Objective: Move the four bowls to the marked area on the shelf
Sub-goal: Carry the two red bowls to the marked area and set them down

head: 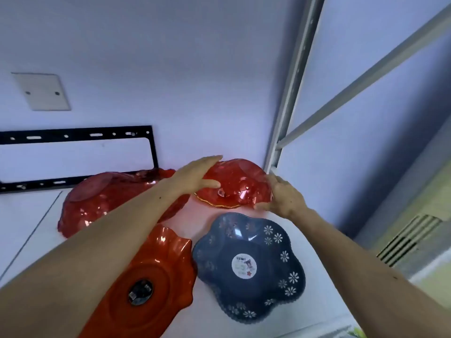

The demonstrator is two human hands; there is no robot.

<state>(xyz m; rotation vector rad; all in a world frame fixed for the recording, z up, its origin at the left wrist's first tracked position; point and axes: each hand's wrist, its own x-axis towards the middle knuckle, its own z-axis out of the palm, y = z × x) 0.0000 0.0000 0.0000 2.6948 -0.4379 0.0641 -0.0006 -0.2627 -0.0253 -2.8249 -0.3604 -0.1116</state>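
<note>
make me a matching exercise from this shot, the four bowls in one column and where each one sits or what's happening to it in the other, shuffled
Things:
1. small clear red bowl
2. large clear red bowl
3. orange bowl
4. dark blue flowered bowl

Places or states:
a. near right, round sticker in its middle
b. far left, partly behind the left forearm
c. gripped at its rim between the left hand and right hand
d. near left, dark label in its middle

Pairs: 1-c, 2-b, 3-d, 4-a

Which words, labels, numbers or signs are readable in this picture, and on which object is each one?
No text can be read.
Round white sticker in the middle of the blue bowl: carries small print and a picture, too blurred to read.
Dark round label in the orange bowl: no legible text.
</note>
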